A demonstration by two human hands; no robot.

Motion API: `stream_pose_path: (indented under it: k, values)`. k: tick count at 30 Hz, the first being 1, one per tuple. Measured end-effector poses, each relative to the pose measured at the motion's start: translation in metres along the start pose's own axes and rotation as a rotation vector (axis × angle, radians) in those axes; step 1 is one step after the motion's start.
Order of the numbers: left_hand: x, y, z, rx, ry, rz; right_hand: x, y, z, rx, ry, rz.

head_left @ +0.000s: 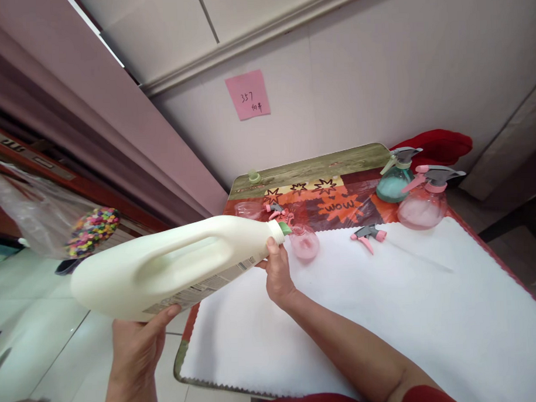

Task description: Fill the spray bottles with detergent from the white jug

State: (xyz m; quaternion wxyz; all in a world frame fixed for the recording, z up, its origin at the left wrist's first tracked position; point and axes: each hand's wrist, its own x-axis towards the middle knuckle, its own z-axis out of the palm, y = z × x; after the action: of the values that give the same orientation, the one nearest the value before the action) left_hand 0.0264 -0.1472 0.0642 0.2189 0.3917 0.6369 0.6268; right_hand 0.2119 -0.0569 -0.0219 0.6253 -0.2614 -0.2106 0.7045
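A big cream-coloured detergent jug (pixel 182 257) is held tilted in both my hands, its green pour spout (pixel 285 228) pointing right and slightly raised. My left hand (pixel 143 337) supports the jug's body from below, thumb on the label and fingers mostly hidden. Around the jug's neck, my right hand (pixel 278 274) is closed with the thumb on top. Just beyond the spout stands a headless pink spray bottle (pixel 305 246); I cannot tell whether they touch. To its right, a grey-and-pink trigger sprayer head (pixel 369 237) with a thin tube lies on the white cloth (pixel 364 321).
A green spray bottle (pixel 393 185) and a pink spray bottle (pixel 422 206) stand at the back right, before a red item (pixel 442 147). Behind the jug are another trigger head (pixel 276 210) and a clear pinkish container (pixel 249 210). A green cap (pixel 253 177) sits at the back left.
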Motion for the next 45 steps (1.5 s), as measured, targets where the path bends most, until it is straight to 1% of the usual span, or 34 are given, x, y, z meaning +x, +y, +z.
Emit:
stream_pose_path:
  k: [23, 33, 39, 45]
  values:
    - [0.0009, 0.0004, -0.0025, -0.001, -0.004, 0.005, 0.0002, 0.0011, 0.0004, 0.013, 0.01, 0.008]
    - [0.0014, -0.001, -0.0065, -0.03, -0.002, 0.001, -0.0009, 0.0, 0.001, 0.007, 0.002, 0.015]
    - [0.0007, -0.0004, -0.0063, -0.022, -0.002, 0.009, -0.0003, 0.0013, 0.0007, 0.012, -0.017, 0.013]
    - [0.0032, -0.0024, -0.0065, -0.083, -0.028, 0.049, 0.0002, 0.0019, 0.0003, 0.014, -0.019, 0.028]
